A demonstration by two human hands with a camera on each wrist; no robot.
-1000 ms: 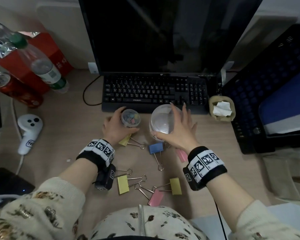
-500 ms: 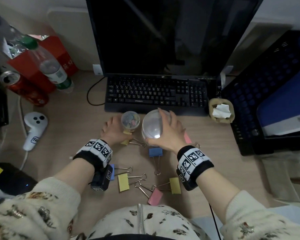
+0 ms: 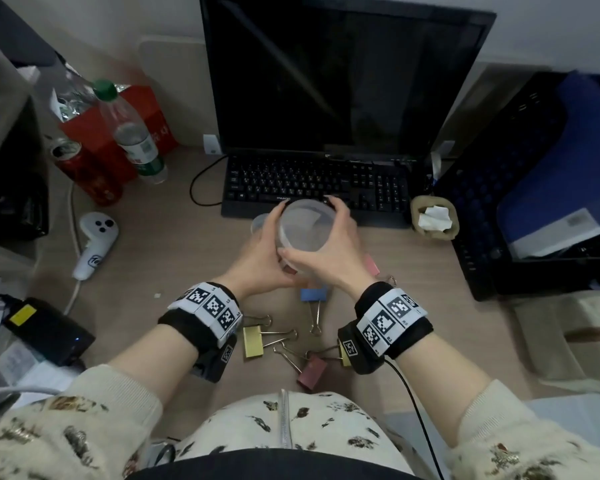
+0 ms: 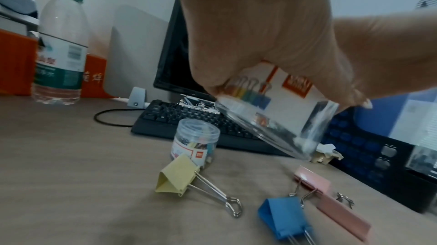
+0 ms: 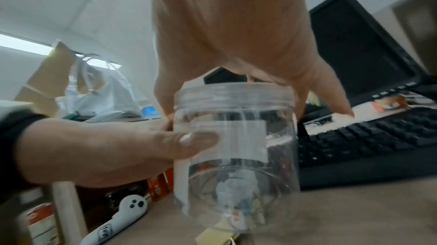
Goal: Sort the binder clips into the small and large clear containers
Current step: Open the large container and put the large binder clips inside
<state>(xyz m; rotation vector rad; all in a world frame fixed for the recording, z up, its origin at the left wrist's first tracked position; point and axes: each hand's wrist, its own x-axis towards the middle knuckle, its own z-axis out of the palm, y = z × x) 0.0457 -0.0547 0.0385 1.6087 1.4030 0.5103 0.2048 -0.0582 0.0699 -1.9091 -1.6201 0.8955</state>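
On the far left of the worktop (image 3: pixel 174 258) stand a green-capped water bottle (image 3: pixel 132 133) and a red can (image 3: pixel 84 171), with a white controller (image 3: pixel 92 244) lying nearer. Moving right, the small clear container (image 4: pixel 195 143), lidded and already holding small clips, stands just in front of the keyboard (image 3: pixel 312 188). Next to it both hands hold the large clear container (image 3: pixel 303 225) lifted off the surface: the left hand (image 3: pixel 260 261) curls its fingers (image 5: pixel 196 140) round the wall, while the right hand (image 3: pixel 329 251) has its fingers (image 3: pixel 340 209) spread over the screw lid, gripping its rim. Below lie large binder clips: a yellow clip (image 3: pixel 253 341), a blue clip (image 3: pixel 313 295), a pink clip (image 3: pixel 311 372), and another pink one (image 3: pixel 371 265) further right (partly hidden by the wrist). Judging from the grip, the lid is about to be unscrewed. Risks: the smooth wall could slip in the left hand as the lid is twisted, and the jar could drop onto the clips or knock the small container over; a freed lid could also roll away
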